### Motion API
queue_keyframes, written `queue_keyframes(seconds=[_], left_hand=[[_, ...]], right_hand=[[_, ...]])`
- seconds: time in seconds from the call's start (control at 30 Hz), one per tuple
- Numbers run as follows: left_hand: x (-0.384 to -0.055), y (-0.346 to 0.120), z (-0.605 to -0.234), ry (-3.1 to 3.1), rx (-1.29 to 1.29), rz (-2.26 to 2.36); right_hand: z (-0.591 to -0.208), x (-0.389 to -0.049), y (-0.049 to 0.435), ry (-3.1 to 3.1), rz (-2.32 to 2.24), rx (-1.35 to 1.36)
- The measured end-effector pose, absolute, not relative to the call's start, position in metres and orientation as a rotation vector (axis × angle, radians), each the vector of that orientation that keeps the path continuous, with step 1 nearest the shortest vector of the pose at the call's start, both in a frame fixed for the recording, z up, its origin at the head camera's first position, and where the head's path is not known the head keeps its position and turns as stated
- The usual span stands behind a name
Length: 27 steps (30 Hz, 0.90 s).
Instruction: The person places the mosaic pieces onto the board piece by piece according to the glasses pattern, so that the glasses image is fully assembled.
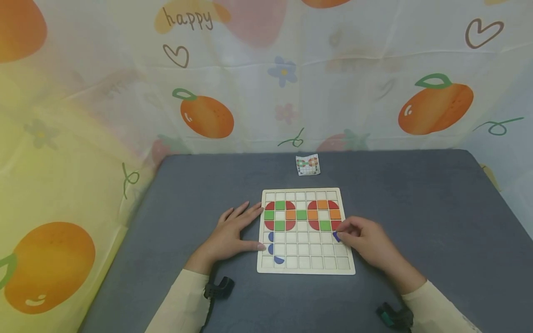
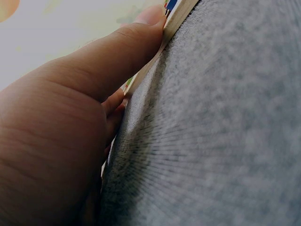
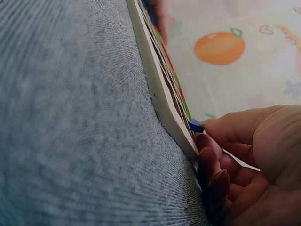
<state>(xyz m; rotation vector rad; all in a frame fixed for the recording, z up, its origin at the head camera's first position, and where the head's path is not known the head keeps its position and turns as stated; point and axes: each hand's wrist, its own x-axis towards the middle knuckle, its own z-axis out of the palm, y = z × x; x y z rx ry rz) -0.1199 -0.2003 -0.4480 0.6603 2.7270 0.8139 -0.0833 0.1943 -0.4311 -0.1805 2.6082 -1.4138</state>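
Note:
A pale wooden grid board [image 1: 306,270] lies on the grey table. Red quarter-round, green and orange square pieces fill parts of its upper rows. Three blue half-round pieces [image 1: 279,260] sit in the lower left cells. My right hand [image 1: 368,243] pinches a blue piece [image 1: 336,237] between thumb and fingertips at the board's right side, just below a red piece; its outline is partly hidden. In the right wrist view the same blue piece [image 3: 196,125] shows at the fingertips. My left hand [image 1: 229,236] rests at the left edge, fingers spread, thumb [image 2: 153,16] touching the rim.
Behind the board lies a small printed card [image 1: 308,165] with a coloured grid pattern. A patterned curtain [image 1: 341,97] hangs along the table's back edge. Dark wrist-worn cameras [image 1: 220,287] sit by both sleeves. The grey tabletop [image 1: 200,185] surrounds the board.

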Motion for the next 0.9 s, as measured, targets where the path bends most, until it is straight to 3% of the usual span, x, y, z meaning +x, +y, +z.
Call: queue_keyframes(seconds=[0.9], left_hand=[[-0.1202, -0.2009, -0.4473, 2.725, 0.677, 0.812]], right_hand=[[-0.4315, -0.0803, 0.1977, 2.719, -1.266, -0.329]])
